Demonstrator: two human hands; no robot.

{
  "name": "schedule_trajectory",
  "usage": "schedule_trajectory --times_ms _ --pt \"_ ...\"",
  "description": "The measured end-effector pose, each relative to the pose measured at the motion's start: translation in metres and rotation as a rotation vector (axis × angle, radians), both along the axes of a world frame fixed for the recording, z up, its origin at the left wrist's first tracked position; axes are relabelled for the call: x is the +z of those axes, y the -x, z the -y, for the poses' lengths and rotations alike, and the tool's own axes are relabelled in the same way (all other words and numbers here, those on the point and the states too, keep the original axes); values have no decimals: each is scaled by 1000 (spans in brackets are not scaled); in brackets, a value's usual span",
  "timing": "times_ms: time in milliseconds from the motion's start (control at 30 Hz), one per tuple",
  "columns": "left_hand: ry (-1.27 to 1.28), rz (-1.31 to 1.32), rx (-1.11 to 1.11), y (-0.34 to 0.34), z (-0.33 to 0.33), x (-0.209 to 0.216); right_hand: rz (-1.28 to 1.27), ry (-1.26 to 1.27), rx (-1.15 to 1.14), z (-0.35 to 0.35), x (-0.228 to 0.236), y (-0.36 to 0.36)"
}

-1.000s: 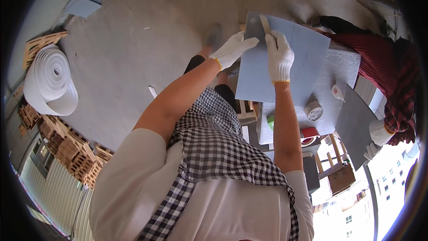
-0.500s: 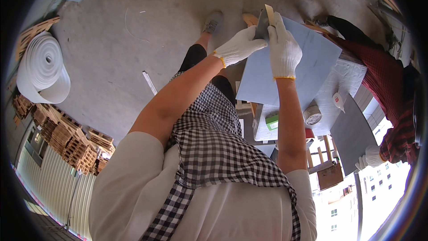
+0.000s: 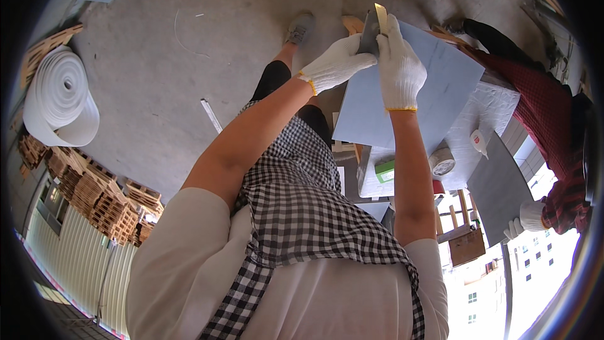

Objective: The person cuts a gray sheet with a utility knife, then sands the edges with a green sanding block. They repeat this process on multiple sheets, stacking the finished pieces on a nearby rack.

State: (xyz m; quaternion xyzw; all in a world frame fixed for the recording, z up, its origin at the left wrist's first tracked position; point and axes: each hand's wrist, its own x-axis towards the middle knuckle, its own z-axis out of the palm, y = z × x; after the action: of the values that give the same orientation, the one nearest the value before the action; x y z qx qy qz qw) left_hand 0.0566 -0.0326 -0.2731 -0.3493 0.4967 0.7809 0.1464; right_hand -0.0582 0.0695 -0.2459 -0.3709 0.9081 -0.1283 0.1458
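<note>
My left hand [image 3: 338, 64], in a white knit glove with a yellow cuff, is closed around a narrow dark grey strip [image 3: 370, 30]. Against that strip, my right hand [image 3: 401, 72], gloved alike, grips a thin yellowish flat piece [image 3: 380, 17] whose kind I cannot make out. Its upper end sticks up past my fingers. Both hands meet over the far left corner of a large blue-grey panel [image 3: 434, 82], which lies over the table. The ends of my fingers are partly hidden.
At the right a co-worker in a red checked sleeve [image 3: 535, 110] holds a dark grey panel [image 3: 497, 179] with a gloved hand [image 3: 525, 220]. The covered table [image 3: 465, 126] bears a tape roll [image 3: 442, 161], a white bottle [image 3: 479, 143] and a green box [image 3: 385, 170]. Left: foam roll [image 3: 60, 85], wooden pallets [image 3: 104, 198].
The yellowish piece has shifted slightly and catches more light. The co-worker's panel and gloved hand have moved a little. My hands stay almost in place.
</note>
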Motion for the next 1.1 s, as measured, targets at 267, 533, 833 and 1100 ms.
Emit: schedule_trajectory --times_ms 267,533,833,1100 --pt "127 -3 -83 2 4 2 58 -56 106 3 7 14" --pt "137 -26 -46 1 7 6 20 54 207 0 -1 21" --pt "123 -101 25 -5 1 -4 60 8 327 -2 6 36" --pt "98 -57 -70 -3 6 -5 290 171 184 -15 2 40"
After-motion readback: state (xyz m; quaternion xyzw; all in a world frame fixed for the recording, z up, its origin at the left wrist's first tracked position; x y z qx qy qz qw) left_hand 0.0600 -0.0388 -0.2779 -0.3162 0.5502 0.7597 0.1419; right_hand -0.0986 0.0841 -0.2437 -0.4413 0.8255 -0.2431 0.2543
